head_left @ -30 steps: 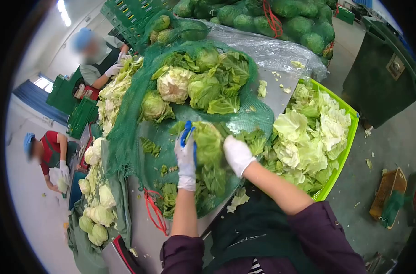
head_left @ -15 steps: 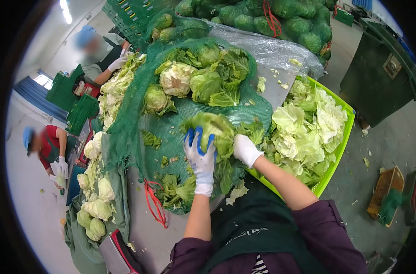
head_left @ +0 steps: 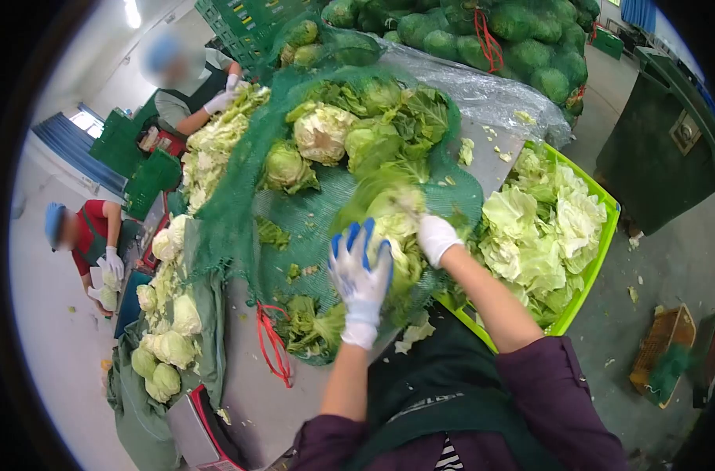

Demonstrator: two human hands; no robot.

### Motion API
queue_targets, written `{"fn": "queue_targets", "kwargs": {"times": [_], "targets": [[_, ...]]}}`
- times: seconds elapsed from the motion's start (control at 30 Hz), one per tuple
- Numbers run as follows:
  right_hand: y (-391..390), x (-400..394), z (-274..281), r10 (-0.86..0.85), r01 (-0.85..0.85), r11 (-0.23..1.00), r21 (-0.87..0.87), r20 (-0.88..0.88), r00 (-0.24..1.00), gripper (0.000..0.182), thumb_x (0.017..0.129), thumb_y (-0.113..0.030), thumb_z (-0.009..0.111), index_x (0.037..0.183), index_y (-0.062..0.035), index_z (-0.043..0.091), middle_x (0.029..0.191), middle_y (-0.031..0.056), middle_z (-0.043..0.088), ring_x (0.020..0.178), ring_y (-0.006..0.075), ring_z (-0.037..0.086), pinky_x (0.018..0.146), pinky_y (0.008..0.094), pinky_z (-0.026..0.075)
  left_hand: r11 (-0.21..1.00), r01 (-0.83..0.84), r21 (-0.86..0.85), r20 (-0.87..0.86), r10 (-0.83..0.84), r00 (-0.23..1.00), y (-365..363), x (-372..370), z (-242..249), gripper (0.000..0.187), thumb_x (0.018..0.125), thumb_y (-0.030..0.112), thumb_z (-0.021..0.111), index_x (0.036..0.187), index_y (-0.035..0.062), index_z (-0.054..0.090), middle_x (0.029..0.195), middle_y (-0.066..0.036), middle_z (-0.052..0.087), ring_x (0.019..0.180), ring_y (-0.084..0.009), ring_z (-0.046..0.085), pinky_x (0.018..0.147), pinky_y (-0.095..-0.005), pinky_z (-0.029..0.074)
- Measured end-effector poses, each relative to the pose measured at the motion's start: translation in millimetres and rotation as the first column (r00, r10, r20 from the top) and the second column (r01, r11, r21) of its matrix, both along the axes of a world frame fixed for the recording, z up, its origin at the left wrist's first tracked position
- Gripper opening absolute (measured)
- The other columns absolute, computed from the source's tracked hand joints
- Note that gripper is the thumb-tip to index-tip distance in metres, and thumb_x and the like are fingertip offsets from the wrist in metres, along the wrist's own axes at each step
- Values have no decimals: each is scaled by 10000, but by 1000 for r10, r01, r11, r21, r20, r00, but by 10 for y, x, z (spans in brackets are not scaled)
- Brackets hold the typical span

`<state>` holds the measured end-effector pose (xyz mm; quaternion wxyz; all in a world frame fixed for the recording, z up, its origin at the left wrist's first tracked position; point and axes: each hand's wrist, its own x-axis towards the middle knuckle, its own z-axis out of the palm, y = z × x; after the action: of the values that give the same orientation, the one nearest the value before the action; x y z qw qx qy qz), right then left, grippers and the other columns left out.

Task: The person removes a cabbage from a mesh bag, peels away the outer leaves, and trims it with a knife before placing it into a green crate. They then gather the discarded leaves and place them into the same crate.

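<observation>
My left hand (head_left: 361, 271), in a white glove with blue fingertips, lies with its fingers spread against the near left side of a cabbage (head_left: 393, 224) whose outer leaves are blurred. My right hand (head_left: 437, 239), in a white glove, is closed at the cabbage's right side; what its fingers hold is hidden and blurred. Beneath is a green mesh net (head_left: 294, 228). More cabbages (head_left: 324, 133) with loose outer leaves lie on the net's far part. To the right, a bright green crate (head_left: 601, 259) is filled with pale leaves (head_left: 522, 228).
Two co-workers (head_left: 98, 235) in aprons work at the left. Peeled cabbages (head_left: 173, 349) line the table's left side. Red cord (head_left: 275, 345) hangs at the near side. Behind are net bags of cabbages (head_left: 522, 59); a dark green bin (head_left: 660, 141) and yellow basket (head_left: 663, 353) stand right.
My left hand's fingers have spread more against the cabbage. The leaves near my right hand have moved and blurred. The whole view has shifted slightly.
</observation>
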<state>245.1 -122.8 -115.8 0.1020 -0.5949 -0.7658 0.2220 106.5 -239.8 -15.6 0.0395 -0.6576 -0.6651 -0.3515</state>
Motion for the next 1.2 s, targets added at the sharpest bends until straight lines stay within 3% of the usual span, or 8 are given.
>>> {"fn": "queue_targets", "kwargs": {"times": [0.1, 0.17, 0.4, 0.47, 0.67, 0.9, 0.97, 1.2], "targets": [[148, 145, 139, 63, -70, 988, -136, -56, 996, 265, 832, -106, 486, 1012, 42, 610, 874, 271, 647, 838, 396, 642, 744, 448, 515, 995, 86, 60, 460, -104, 882, -250, -197, -158, 586, 818, 126, 656, 1365, 129, 447, 1295, -127, 486, 1198, -259, 448, 975, -377, 417], [-19, 133, 61, 29, -32, 999, -31, -92, 995, 257, 828, -114, 495, 1007, 29, 612, 865, 263, 647, 838, 396, 641, 745, 449, 513, 978, 198, 68, 971, -110, 210, -438, -426, -133, 736, 838, -5, 623, 1462, 167, 275, 1384, -77, 370, 1228, -168, 393, 919, -285, 483], [-333, 468, 357, -190, 250, 927, 279, -226, 955, 298, 864, -188, 528, 1135, -77, 577, 840, 208, 654, 747, 385, 634, 685, 464, 518, 903, 422, 77, 966, -172, 193, -507, -1012, -472, 741, 843, 74, 578, 1476, 181, 207, 1455, -98, 321, 1299, -252, 387, 1059, -391, 367], [-222, 843, 470, -340, 366, 905, 215, -152, 928, 277, 868, -198, 538, 1093, -40, 573, 825, 218, 649, 734, 382, 633, 652, 463, 514, 895, 333, 297, 886, -127, -447, -487, -756, -185, 735, 831, 108, 583, 1468, 180, 224, 1442, -111, 348, 1332, -284, 352, 1084, -446, 333], [-341, 1831, 591, -576, 550, 716, 429, -82, 814, 276, 833, -242, 658, 888, 2, 542, 764, 207, 628, 716, 358, 630, 620, 419, 493, 854, 307, 420, 882, -305, -359, -204, -140, 14, 719, 848, 186, 586, 1469, 142, 226, 1435, -116, 364, 1319, -299, 370, 1090, -469, 311], [-997, 818, 395, -73, 253, 941, 224, -595, 801, 369, 881, -277, 628, 1163, -49, 557, 762, 163, 635, 656, 282, 621, 592, 382, 485, 896, 424, 129, 989, -145, 6, 45, 247, -377, 755, 747, -47, 654, 1421, 70, 336, 1342, -101, 426, 1153, -194, 487, 965, -305, 434], [-1017, 687, 408, -87, 235, 945, 229, -518, 851, 458, 886, -314, 616, 1246, -47, 522, 749, 191, 617, 641, 326, 607, 593, 395, 488, 860, 506, 67, 886, -284, 366, 115, 251, -391, 742, 745, -26, 664, 1411, 69, 351, 1367, -98, 396, 1186, -197, 455, 977, -305, 425], [-1042, 691, 700, -157, 190, 976, 109, -256, 954, 686, 952, -327, 471, 1473, -47, 124, 704, 173, 624, 547, 340, 597, 512, 427, 476, 882, 467, 66, 981, -142, 131, 275, 559, -169, 682, 752, -40, 668, 1370, 62, 400, 1365, -70, 382, 1155, -172, 470, 911, -291, 477]]}}
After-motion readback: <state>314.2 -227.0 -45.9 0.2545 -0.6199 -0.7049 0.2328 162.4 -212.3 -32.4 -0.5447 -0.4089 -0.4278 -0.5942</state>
